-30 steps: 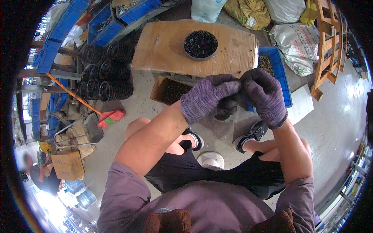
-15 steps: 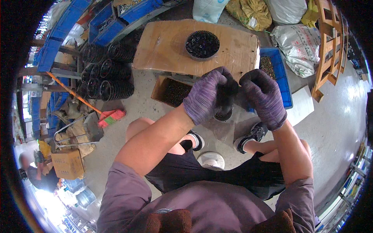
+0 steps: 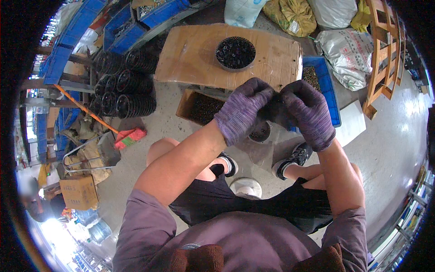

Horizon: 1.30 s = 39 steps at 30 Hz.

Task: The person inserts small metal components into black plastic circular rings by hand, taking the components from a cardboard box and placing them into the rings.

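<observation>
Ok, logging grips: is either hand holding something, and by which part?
Cannot tell: the left hand and right hand are close together, any grip obscured.

Brown cardboard covers the tabletop; a round dark bowl filled with small black parts sits near its middle, between far and near edges

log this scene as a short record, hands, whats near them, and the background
hands: left hand and right hand, purple-gloved, fingers bent, fingertips close together
between fingertips: too dark to tell
ahead: round container of small dark parts on a cardboard sheet
left side: open brown box holding small parts
right side: blue bin with small brassy parts
background left: stacked black round pieces
background right: silvery sack, wooden pallet
</observation>
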Each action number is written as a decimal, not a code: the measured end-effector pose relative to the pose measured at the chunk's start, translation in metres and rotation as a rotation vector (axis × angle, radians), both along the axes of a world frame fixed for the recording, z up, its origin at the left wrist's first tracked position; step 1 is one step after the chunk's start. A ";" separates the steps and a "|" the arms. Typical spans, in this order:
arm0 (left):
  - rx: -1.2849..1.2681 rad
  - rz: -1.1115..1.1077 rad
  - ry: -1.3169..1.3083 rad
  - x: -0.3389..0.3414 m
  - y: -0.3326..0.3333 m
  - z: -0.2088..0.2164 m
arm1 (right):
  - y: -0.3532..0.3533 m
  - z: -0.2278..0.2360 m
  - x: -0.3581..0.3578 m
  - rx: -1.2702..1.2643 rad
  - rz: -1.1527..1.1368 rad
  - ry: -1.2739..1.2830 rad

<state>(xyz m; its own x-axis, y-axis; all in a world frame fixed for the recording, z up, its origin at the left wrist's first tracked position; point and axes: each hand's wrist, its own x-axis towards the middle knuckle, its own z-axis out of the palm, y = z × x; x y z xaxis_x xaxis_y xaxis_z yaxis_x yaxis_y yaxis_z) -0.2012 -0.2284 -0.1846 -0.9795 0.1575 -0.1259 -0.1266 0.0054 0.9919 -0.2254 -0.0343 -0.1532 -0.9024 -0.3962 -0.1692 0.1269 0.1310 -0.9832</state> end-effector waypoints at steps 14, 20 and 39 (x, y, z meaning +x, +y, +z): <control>-0.356 -0.032 0.132 -0.002 -0.001 0.011 | 0.001 -0.008 -0.007 0.286 0.023 0.168; -0.282 -0.009 -0.016 -0.004 -0.002 0.024 | 0.025 -0.025 -0.021 0.197 0.124 0.608; -0.196 -0.035 -0.048 -0.005 -0.002 0.008 | 0.010 0.004 -0.008 -0.228 0.057 -0.319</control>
